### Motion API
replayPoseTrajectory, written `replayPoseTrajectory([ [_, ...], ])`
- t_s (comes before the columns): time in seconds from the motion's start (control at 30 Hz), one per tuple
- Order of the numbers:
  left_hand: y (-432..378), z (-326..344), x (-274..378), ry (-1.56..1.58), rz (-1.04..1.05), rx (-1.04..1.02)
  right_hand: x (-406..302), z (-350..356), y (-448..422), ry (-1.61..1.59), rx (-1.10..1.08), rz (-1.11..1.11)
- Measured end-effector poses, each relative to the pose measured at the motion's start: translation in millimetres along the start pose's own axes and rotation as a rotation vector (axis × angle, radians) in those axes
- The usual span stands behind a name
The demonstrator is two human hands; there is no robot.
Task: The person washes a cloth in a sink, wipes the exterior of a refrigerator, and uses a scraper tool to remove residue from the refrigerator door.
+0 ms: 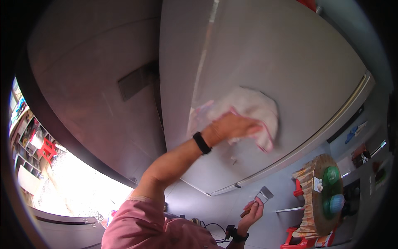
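Note:
My left hand, with a black band on its wrist, presses a white cloth with a pink edge against a large smooth grey panel. The cloth and fingers are partly blurred. Left of the cloth, a faint coloured patch shows on the panel. A small dark mark sits below the cloth. Lower right, away from the panel, my right hand holds a scraper with a wide metal blade and a brown handle.
A darker panel with a rectangular plate adjoins on the left. At right stands a cloth-skirted round table bearing green covers and eggs, near red stools. A dark cable lies by my body. Left is a bright doorway.

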State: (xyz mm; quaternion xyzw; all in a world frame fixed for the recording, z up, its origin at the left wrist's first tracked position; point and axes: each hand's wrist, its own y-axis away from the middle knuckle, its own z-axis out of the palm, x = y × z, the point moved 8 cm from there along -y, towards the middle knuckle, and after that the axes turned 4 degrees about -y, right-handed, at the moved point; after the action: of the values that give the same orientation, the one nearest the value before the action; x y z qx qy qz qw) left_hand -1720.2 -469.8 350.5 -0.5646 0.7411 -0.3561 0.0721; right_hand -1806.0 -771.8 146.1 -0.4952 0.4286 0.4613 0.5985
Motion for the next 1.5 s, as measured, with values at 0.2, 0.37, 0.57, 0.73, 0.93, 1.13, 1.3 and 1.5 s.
replayPoseTrajectory([
  [0.2, 63, -115, -94, -0.481, 0.023, 0.672, -3, 16, 1, 0.019, -0.004, 0.013],
  [0.37, 28, -197, -113, -0.633, 0.013, 0.994, -11, 47, 2, -0.011, -0.112, -0.034],
  [0.57, 62, -104, -133, -1.041, -0.006, 0.804, -19, 51, 14, 0.020, -0.086, -0.042],
  [0.73, 161, 57, -162, -2.607, -0.415, 0.564, -12, 42, 15, 0.105, -0.088, 0.061],
  [0.93, 203, 81, -135, -0.870, -0.096, 0.576, -23, 44, 12, 0.144, -0.059, 0.050],
  [1.13, 106, -43, -130, -1.053, -0.131, 0.702, -19, 48, 12, 0.135, -0.101, 0.026],
  [1.3, 143, 42, -163, -1.220, -0.173, 0.356, -23, 50, 16, 0.148, -0.112, -0.002],
  [1.5, 198, 63, -149, -0.858, -0.036, 0.728, -6, 37, 12, 0.132, -0.105, -0.006],
])
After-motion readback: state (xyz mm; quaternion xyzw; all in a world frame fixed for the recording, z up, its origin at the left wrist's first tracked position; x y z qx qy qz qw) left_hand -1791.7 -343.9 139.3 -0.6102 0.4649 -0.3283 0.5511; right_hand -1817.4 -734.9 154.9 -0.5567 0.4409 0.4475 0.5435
